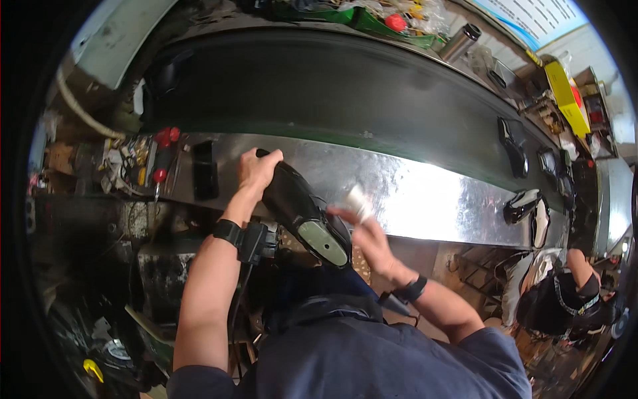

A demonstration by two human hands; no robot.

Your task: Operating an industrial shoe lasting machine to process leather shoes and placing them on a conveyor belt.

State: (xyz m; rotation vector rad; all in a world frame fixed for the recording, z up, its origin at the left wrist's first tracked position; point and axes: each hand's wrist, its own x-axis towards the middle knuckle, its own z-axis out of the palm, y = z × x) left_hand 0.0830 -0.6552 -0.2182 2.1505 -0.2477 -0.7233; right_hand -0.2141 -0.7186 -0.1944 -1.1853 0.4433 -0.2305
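A black shoe [292, 199] is in front of me, tilted, with its toe up and to the left. The pale green top of a shoe last [323, 242], with a small round hole, fills its opening. My left hand [258, 174] is closed around the toe end. To the right of the shoe, my right hand [373, 245] is smeared by motion. A small white thing [359, 203] is held at its fingers, too blurred to name. Its index finger points toward the side of the shoe and looks close to it; I cannot tell whether they touch.
A shiny metal ledge [312, 154] runs across, with a dark conveyor belt [319, 90] behind it. Black shoes [525, 207] stand at the right. At left are a black block [205, 169] and red-handled tools [163, 153]. Another person [565, 299] works at far right.
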